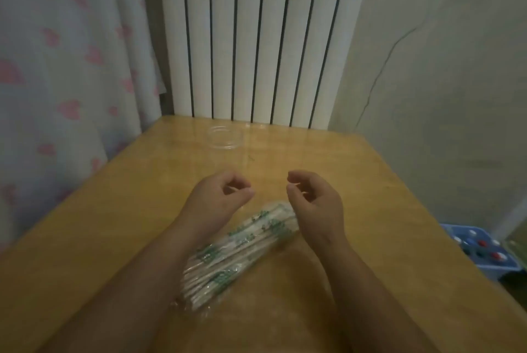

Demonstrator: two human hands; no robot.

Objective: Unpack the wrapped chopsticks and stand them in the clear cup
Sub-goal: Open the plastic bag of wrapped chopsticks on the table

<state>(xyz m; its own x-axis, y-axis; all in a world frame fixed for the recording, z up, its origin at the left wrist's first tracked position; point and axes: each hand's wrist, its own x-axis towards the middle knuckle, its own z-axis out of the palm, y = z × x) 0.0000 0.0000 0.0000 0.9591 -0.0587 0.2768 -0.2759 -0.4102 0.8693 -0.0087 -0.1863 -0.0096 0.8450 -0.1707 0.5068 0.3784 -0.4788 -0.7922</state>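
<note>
A bundle of wrapped chopsticks (242, 250) in a clear plastic bag with green print lies diagonally on the wooden table (370, 238). My left hand (219, 198) hovers just left of the bundle's far end, fingers loosely curled and thumb near the fingertips, with nothing visible in it. Over that same far end is my right hand (316, 204), also loosely curled and holding nothing I can see. The clear cup (225, 137) stands at the far side of the table, beyond both hands; only its rim shows plainly.
A white radiator (256, 38) stands right behind the table's far edge. A curtain with pink hearts (65, 67) hangs at the left. On the floor to the right is a blue crate (479, 252) with bottles.
</note>
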